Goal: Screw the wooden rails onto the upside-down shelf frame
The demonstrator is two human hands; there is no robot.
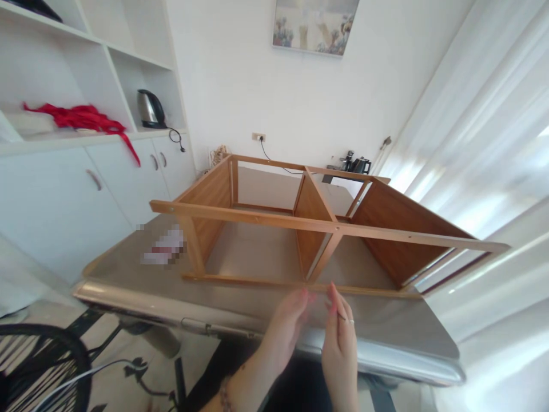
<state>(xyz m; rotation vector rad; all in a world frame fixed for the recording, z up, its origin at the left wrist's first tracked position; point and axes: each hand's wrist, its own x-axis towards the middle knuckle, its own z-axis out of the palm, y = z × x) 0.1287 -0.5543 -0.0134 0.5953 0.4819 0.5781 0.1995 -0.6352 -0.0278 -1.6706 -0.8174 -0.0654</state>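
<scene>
A wooden shelf frame [257,217] with brown panels lies on its side on the table in front of me. My left hand [288,326] is over the table's near edge, its fingers stretched forward and their tips smeared by motion. Facing it, a small gap away, my right hand [341,335] has its fingers straight and side by side, with a ring on one. A small dark line shows near that ring; I cannot tell what it is. Both hands are just short of the frame's lower front rail [257,281], and I see neither holding the frame.
The grey-brown table [386,320] has a silvery front edge. A blurred-out paper-like item [165,247] lies at its left. White cabinets [51,194] hold a kettle [148,109] and red cloth [83,117]. A black spoked wheel [43,366] is low left; white curtains [493,171] hang right.
</scene>
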